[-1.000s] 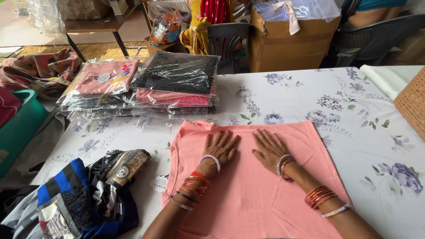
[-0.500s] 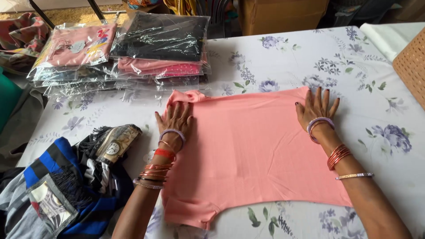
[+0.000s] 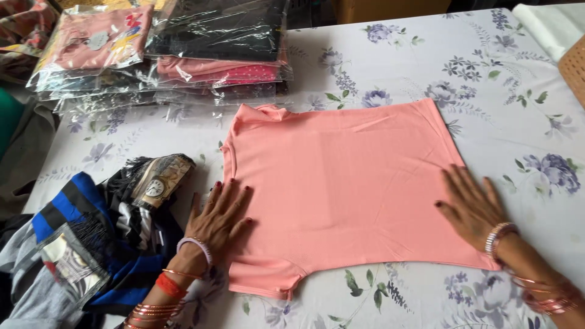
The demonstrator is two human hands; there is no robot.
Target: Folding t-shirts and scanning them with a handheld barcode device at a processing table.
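Note:
A salmon-pink T-shirt (image 3: 347, 183) lies flat on a floral tablecloth (image 3: 499, 79), its neck to the left. My left hand (image 3: 220, 214) rests palm down on the shirt's near left edge by the sleeve, fingers spread. Flat on the shirt's near right corner lies my right hand (image 3: 472, 207), fingers also apart. Both wrists wear bangles. Neither hand grips anything.
Stacks of folded garments in clear plastic bags (image 3: 164, 49) sit at the table's far left. A heap of dark blue, black and printed clothes (image 3: 91, 244) lies left of my left hand. A woven basket edge (image 3: 574, 67) shows at the right.
Both hands have slid toward me along the shirt, from its far part to its near edge. The camera has tilted down and closer.

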